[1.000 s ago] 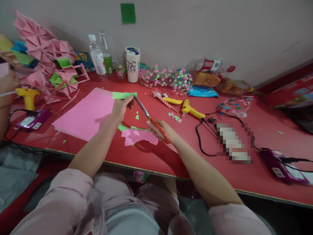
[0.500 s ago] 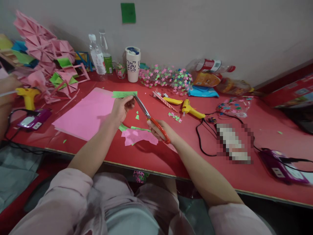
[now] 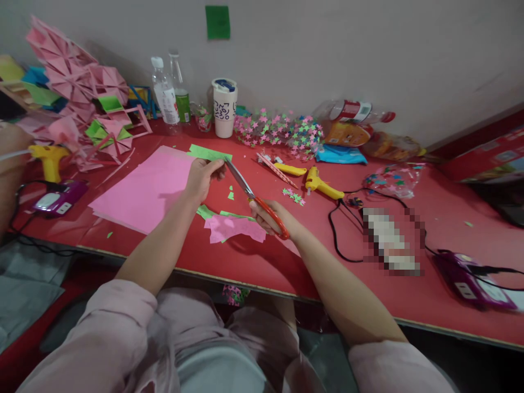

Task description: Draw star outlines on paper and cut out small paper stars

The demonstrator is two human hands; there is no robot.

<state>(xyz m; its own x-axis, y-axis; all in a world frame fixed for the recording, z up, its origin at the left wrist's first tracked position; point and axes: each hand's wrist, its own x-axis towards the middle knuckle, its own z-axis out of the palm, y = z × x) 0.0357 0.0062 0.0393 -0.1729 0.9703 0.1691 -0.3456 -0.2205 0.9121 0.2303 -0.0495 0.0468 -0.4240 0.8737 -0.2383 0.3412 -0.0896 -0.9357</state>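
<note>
My left hand pinches a strip of green paper and holds it up above the red table. My right hand grips the orange handles of a pair of scissors. The blades point up and left, with their tip against the right end of the green strip. Pink and green paper scraps lie on the table just below my hands. A large pink sheet lies flat to the left of them.
Yellow glue guns, black cables and purple power strips lie on the table. Bottles, a white cup, a pile of paper stars and folded pink paper shapes stand along the wall. Another person's hand is at far left.
The green strip has tilted slightly in my left hand, its right end dipping toward the scissor tip. My right hand with the scissors has shifted a little right.
</note>
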